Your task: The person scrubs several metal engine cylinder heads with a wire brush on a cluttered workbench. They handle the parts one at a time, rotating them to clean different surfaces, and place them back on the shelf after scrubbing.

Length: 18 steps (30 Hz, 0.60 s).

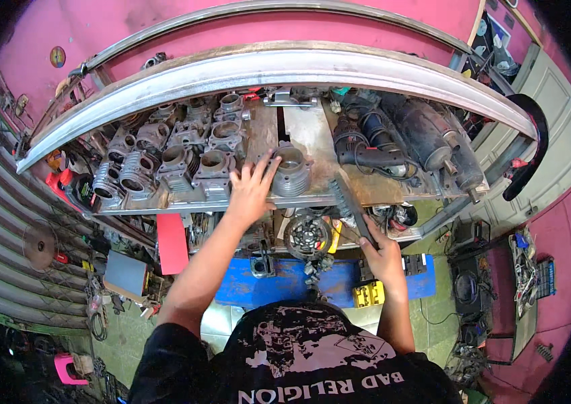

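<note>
A grey finned engine cylinder block (292,176) stands upright on the wooden shelf, its round bore facing up. My left hand (252,188) is at its left side, fingers spread and stretched out. The index fingertip touches the block near its top rim, and the thumb lies low beside the fins. In my right hand (385,257) is a dark wire brush (352,207), gripped by its handle. Its bristled end points up and left, just right of the block and apart from it.
Several other cylinder blocks (215,163) stand in rows at the left. A power tool (373,156) and dark exhaust mufflers (420,131) lie at the right. A metal rail (285,65) crosses above the shelf. Below are a round clutch part (307,236) and a blue bench (231,283).
</note>
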Motion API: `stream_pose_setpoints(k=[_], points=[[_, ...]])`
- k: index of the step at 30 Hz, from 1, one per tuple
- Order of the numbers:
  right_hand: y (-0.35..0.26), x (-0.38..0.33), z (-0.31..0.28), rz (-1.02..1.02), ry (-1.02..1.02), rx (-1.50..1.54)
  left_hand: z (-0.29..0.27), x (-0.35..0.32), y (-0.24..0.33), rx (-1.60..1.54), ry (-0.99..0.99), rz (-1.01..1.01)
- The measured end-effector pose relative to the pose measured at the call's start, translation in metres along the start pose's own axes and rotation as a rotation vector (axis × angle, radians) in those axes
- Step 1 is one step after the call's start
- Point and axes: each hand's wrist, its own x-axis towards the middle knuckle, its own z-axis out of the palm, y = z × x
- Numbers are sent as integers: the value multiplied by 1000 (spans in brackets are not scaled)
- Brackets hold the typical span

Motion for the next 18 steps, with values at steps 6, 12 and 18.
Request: stream_pose_setpoints(k=[6, 12, 18], points=[[1, -9, 8, -73, 26, 65, 12, 31, -29, 29, 51, 356], [-4, -13, 26, -147, -10, -2, 21, 25, -22, 186, 95, 420], [0, -4, 46, -329, 135, 54, -16, 32, 13, 54, 37, 390]])
